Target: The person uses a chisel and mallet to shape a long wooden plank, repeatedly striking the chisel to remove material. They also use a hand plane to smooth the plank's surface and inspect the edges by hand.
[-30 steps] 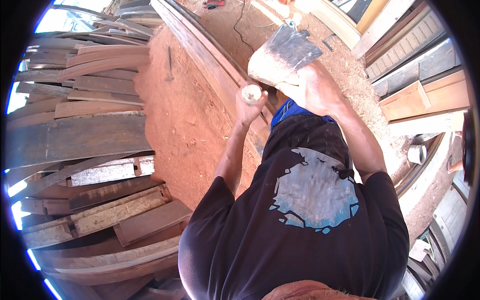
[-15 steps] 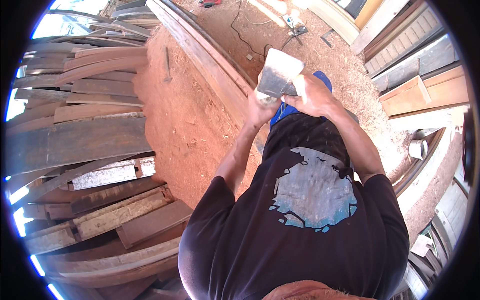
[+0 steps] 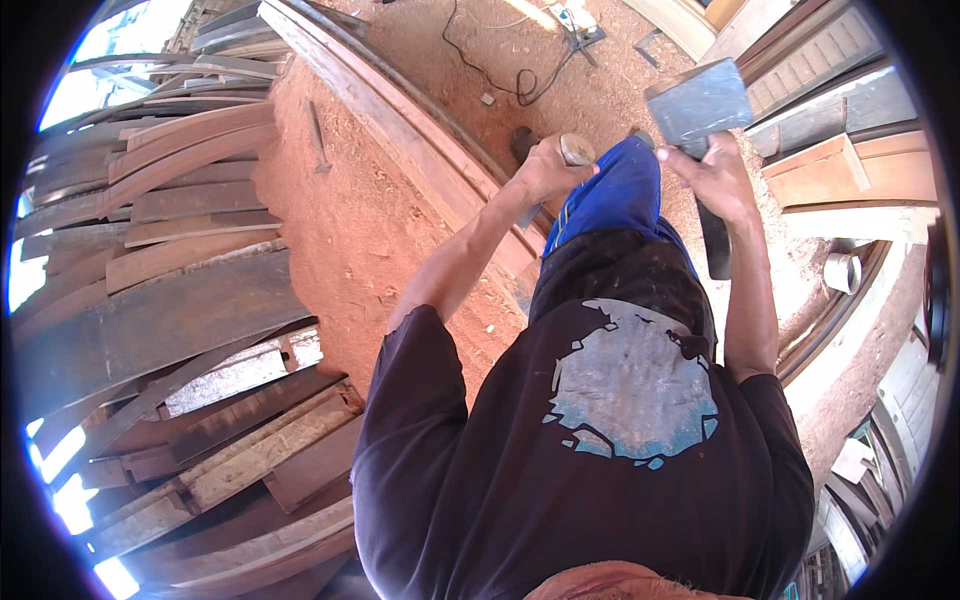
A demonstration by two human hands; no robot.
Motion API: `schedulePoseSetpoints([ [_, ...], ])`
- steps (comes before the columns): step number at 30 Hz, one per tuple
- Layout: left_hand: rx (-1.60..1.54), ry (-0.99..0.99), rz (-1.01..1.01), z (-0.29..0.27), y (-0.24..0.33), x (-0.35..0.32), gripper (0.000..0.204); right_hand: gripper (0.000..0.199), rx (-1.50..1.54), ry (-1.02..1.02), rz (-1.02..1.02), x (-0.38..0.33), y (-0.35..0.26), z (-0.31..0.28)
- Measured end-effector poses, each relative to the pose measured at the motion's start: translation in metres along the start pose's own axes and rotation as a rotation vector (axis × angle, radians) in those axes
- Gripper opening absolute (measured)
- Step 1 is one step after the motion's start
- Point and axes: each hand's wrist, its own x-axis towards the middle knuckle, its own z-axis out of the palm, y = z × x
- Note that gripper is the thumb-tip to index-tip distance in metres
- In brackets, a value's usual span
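My left hand (image 3: 550,172) is closed around a chisel; the round butt of its handle (image 3: 577,150) sticks out above my fingers, and a grey blade (image 3: 531,214) shows below the hand. Off to the right, my right hand (image 3: 718,180) grips a mallet (image 3: 700,102) with a large grey block head. Its dark handle (image 3: 713,240) runs down past the wrist. Both hands are apart, on either side of my blue-clad knee (image 3: 615,185). Close to my left hand lies a long timber beam (image 3: 400,130).
Stacked boards (image 3: 170,300) fill the left side. A hammer-like tool (image 3: 317,138) lies on reddish sawdust. Beyond the beam are a black cable (image 3: 522,88) and a power strip (image 3: 585,38). Panels (image 3: 835,170) lean at right, near a white cylindrical container (image 3: 842,272).
My hands have separated from where they were together at the mallet. The mallet has swung right in my right hand; my left hand now shows the chisel's handle end.
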Motion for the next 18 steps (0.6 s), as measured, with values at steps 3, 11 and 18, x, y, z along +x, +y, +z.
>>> schedulePoseSetpoints([
  [3,0.031,-0.017,0.027,0.006,-0.009,0.002,0.043,0.035,0.003,0.024,0.158,0.02,0.012,-0.014],
  [11,0.059,-0.03,0.006,0.002,-0.005,0.0,0.043,0.046,-0.568,-0.209,-0.17,0.036,0.096,0.074],
  [18,0.082,-0.316,-0.034,-0.018,-0.006,0.029,0.029,0.036,0.116,-0.309,0.2,0.046,0.06,0.059],
])
